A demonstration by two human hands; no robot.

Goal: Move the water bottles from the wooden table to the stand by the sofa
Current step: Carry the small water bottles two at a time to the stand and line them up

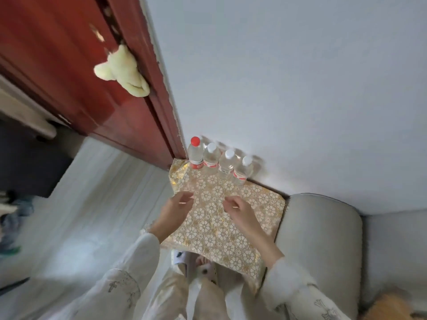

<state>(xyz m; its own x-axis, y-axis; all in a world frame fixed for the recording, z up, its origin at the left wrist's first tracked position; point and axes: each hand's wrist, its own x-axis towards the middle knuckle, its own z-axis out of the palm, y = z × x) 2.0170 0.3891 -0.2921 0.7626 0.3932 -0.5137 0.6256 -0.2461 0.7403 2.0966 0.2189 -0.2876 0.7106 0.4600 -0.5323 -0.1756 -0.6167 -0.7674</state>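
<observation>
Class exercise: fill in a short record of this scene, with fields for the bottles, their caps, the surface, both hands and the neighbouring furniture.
bottles: four water bottles upright in a row by the wall
caps: one red, three white
surface: stand with gold floral cover
left hand: empty, above the cover
right hand: empty, above the cover
furniture: grey sofa arm beside stand

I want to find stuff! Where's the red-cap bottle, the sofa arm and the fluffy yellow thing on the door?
Red-cap bottle (195, 153): head view, on its clear body.
Sofa arm (318, 232): head view, on its grey top.
Fluffy yellow thing (122, 72): head view, on its middle.
</observation>
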